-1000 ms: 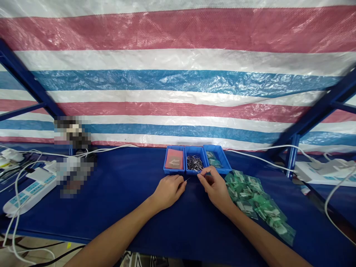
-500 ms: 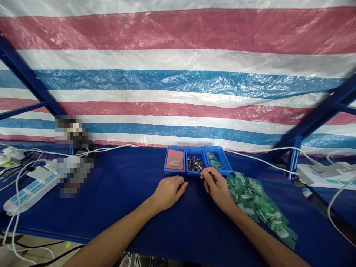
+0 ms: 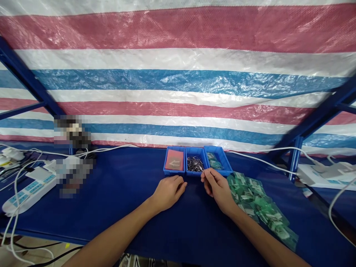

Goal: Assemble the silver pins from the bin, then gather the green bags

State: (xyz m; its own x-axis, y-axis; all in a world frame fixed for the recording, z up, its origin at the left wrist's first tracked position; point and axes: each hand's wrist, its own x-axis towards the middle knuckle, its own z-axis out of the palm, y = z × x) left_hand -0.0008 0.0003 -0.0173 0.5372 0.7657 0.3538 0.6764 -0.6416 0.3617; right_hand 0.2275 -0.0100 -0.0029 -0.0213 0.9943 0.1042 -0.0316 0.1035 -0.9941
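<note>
My left hand rests on the blue table top with its fingers curled under, just in front of the left blue bin. Its palm side is hidden. My right hand is at the front edge of the middle blue bin, thumb and forefinger pinched together; whatever may be between them is too small to make out. Thin, shiny metal pieces fill the bottom of that bin. The left bin holds a pink packet with a pale arrow shape. Small clear bags lie in the right blue bin.
A pile of greenish plastic bags lies right of my right forearm. Power strips stand at left and right, with white cables running along the back. A striped plastic sheet hangs behind, between blue frame posts.
My right hand has turned slightly and its fingers have drawn closer together by the middle bin. The left hand stays where it was.
</note>
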